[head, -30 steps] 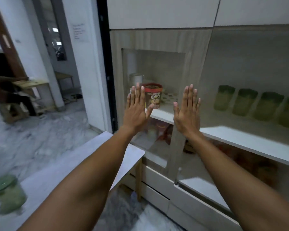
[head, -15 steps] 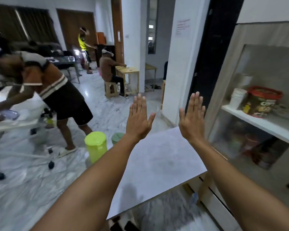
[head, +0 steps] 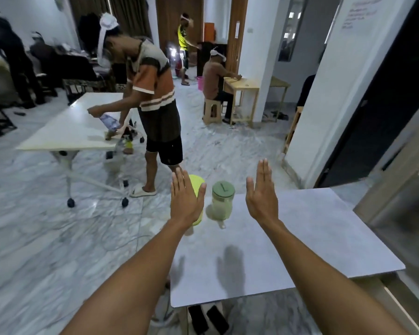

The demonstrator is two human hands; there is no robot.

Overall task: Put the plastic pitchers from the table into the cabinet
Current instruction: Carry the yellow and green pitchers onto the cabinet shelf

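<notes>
Two plastic pitchers stand at the far left corner of the grey table (head: 300, 238). The clear pitcher with a dull green lid (head: 222, 200) is in full view between my hands. The lime-yellow pitcher (head: 197, 187) to its left is mostly hidden behind my left hand (head: 184, 198). Both my left hand and my right hand (head: 262, 195) are held flat above the table, fingers straight, holding nothing. The cabinet (head: 397, 209) shows only as a blurred glass door at the right edge.
A person in an orange striped shirt (head: 153, 93) bends over a white wheeled table (head: 70, 126) just beyond the pitchers. Others sit or stand farther back. A white pillar (head: 324, 105) and a dark doorway are at the right. A marble floor surrounds the table.
My view has swung left, away from the cabinet shelves to the table and room. The two pitchers have come into the middle of view. My hands stay raised and empty.
</notes>
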